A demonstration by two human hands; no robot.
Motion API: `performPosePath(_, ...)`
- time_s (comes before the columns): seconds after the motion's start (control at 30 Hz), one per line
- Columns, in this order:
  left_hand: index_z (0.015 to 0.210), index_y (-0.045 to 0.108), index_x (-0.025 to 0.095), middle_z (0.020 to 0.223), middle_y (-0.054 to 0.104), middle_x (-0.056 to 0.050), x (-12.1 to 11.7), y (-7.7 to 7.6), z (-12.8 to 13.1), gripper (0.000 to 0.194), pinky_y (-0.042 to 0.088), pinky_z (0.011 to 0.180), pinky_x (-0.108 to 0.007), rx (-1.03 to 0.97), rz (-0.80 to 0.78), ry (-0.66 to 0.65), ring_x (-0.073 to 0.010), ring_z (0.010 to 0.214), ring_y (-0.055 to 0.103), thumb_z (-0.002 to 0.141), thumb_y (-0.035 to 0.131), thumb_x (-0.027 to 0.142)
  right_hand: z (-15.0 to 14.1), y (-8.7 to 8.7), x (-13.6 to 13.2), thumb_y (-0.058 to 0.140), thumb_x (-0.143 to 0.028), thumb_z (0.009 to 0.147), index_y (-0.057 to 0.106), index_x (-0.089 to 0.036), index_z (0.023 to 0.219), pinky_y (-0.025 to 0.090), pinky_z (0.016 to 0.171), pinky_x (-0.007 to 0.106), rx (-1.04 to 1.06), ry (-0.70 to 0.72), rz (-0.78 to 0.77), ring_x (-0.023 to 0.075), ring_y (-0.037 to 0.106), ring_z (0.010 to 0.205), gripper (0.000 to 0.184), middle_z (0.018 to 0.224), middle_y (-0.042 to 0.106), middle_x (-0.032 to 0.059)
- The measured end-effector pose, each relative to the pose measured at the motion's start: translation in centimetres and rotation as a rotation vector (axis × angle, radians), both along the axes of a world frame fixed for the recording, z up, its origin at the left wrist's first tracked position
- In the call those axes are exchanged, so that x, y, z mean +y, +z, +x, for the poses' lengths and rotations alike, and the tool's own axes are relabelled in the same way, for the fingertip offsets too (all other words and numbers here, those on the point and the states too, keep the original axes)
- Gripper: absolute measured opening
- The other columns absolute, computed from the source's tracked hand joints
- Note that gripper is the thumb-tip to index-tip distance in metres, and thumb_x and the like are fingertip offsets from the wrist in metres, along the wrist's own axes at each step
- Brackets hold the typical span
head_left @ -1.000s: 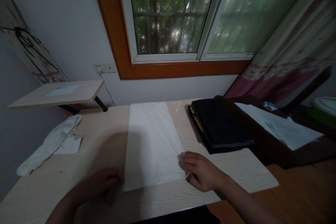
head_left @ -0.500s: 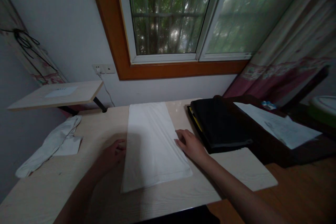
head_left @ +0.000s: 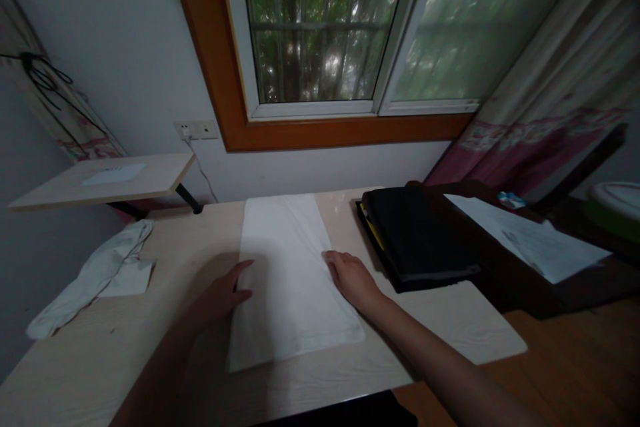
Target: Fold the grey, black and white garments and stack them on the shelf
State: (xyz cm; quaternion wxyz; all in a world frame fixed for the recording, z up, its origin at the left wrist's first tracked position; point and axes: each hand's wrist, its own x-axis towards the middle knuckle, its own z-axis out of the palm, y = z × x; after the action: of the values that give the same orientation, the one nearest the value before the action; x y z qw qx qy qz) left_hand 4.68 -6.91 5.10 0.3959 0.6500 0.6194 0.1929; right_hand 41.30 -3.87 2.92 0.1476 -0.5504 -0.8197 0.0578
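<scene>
A white folded cloth (head_left: 293,287) lies spread lengthwise on the pale wooden table (head_left: 175,247), with soft creases along its right side. At its left edge is my left hand (head_left: 220,297), thumb and fingers apart, their tips over the fabric. My right hand (head_left: 355,283) rests on the opposite edge, fingers stretched out against the cloth and its thumb mostly hidden. Neither hand grips the fabric.
A crumpled white cloth (head_left: 95,280) lies at the table's left. Behind it stands a small raised shelf (head_left: 145,177) with a paper on top. To the right are a black folder (head_left: 417,233) and a dark surface bearing a paper sheet (head_left: 530,240). A window is ahead.
My right hand has let go of the cloth's near right corner and moved up its right edge. My left hand has moved up the left edge, and its fingers have spread.
</scene>
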Motion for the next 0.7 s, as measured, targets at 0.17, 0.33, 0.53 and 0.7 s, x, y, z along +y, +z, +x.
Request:
performPosePath(0.17, 0.127, 0.070, 0.031, 0.128, 0.072, -0.007, -1.4, 0.8, -0.8, 0.053, 0.044, 0.100, -0.041, -0.050, -0.036, -0.111, -0.0345, 0.115, 0.066, 0.076, 0.072, 0.041, 1.4, 0.8, -0.7, 0.044, -0.016, 0.102, 0.063, -0.019, 0.118, 0.049, 0.090, 0.033, 0.053, 0.161, -0.093, 0.0225, 0.069, 0.098, 0.025, 0.103, 0.075, 0.0094)
performPosePath(0.33, 0.124, 0.071, 0.032, 0.125, 0.073, -0.004, -3.5, 1.9, -0.5, 0.045, 0.044, 0.099, -0.040, -0.009, -0.129, -0.241, -0.0327, 0.114, 0.065, 0.079, 0.066, 0.036, 2.9, 2.3, -1.8, 0.048, -0.014, 0.096, 0.065, -0.021, 0.100, 0.050, 0.083, 0.029, 0.224, 0.309, -0.272, 0.0189, 0.068, 0.089, 0.018, 0.095, 0.072, 0.0042)
performPosePath(0.53, 0.133, 0.062, 0.034, 0.115, 0.073, -0.002, -6.0, 4.2, 0.5, 0.053, 0.046, 0.088, -0.034, 0.116, -0.280, -0.424, -0.0248, 0.099, 0.067, 0.080, 0.059, 0.031, 4.2, 3.9, -2.6, 0.056, -0.016, 0.091, 0.069, -0.019, 0.093, 0.050, 0.072, 0.025, 0.233, 0.434, -0.560, 0.0159, 0.064, 0.081, 0.013, 0.093, 0.066, 0.0045)
performPosePath(0.7, 0.134, 0.063, 0.037, 0.116, 0.071, -0.002, -7.6, 4.9, 0.4, 0.060, 0.046, 0.088, -0.034, 0.216, -0.338, -0.471, -0.0260, 0.101, 0.065, 0.074, 0.064, 0.032, 3.9, 4.7, -3.0, 0.062, -0.015, 0.081, 0.065, -0.017, 0.082, 0.044, 0.049, 0.018, 0.231, 0.472, -0.964, 0.0109, 0.060, 0.056, 0.004, 0.071, 0.059, -0.0010)
